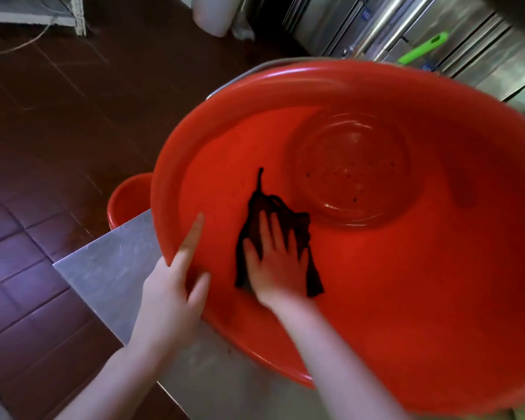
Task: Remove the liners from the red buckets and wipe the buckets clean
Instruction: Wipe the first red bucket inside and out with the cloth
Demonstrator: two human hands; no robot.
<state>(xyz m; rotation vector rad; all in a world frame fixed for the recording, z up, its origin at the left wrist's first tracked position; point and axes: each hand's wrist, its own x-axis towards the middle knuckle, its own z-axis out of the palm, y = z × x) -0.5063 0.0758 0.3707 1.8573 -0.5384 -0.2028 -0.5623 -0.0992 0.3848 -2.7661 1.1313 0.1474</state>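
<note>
Red bucket at tabletop corner shows no liner; right hand, fingers flat, presses dark cloth inside, left hand steadies rim open-fingered; specks remain.

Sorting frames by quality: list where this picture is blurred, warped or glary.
Head view: motion blur smears the right hand, the dark cloth under it and the left hand at the rim of the red bucket; the wide lens bows the bucket and floor tiles; soft glare on the steel table and cabinets; purple cast at lower left.
</note>
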